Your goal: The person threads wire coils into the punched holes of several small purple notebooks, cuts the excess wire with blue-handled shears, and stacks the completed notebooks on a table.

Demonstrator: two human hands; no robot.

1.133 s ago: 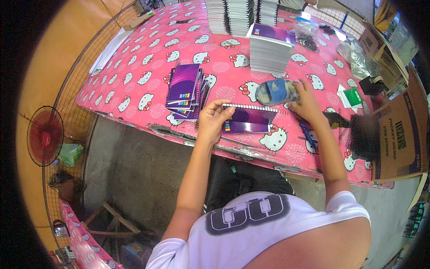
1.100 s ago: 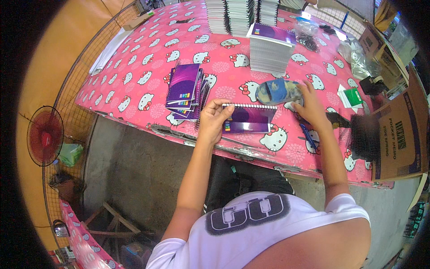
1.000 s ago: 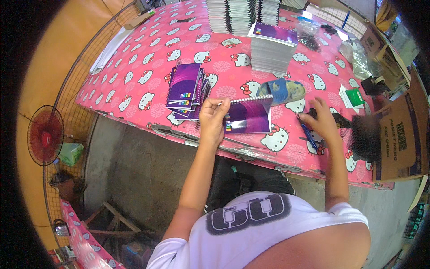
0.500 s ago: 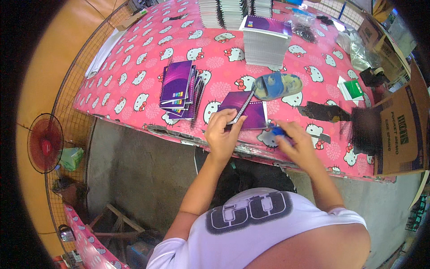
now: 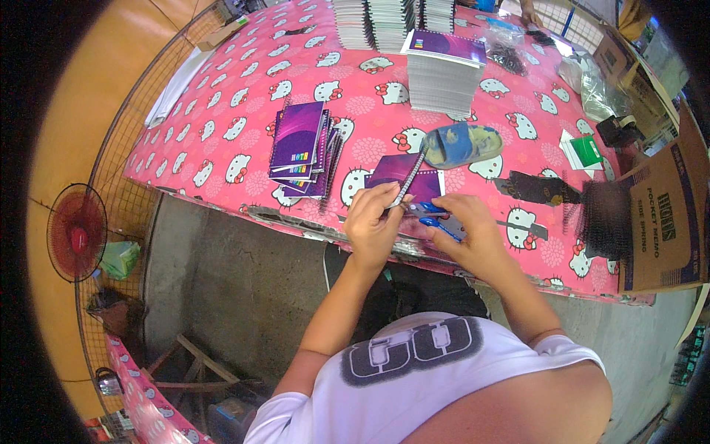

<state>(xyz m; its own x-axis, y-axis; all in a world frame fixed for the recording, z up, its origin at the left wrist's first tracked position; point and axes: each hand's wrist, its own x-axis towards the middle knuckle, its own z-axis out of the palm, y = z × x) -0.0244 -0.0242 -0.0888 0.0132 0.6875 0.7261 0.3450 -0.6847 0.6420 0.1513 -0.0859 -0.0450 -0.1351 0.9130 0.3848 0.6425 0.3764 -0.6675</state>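
Note:
My left hand is closed, thumb and fingers pinching the near end of a spiral-bound notebook tilted so its coil faces up. A purple cover shows flat on the table around it; whether it belongs to a second notebook I cannot tell. My right hand grips a small pair of blue-handled pliers, their metal jaws close to the coil's near end. Contact between jaws and wire is too small to make out. Left of my hands lies an uneven pile of purple spiral notebooks.
Beyond the notebook lie a blue and yellowish slipper and a tall stack of unbound pages. Spiral-bound stacks stand farther back. At right are black coils and a cardboard box. Another person's hand is at the far edge.
My right hand has moved left with the pliers, bringing them to the near end of the notebook's coil. My left hand keeps its hold. Another person's hand has appeared at the far edge.

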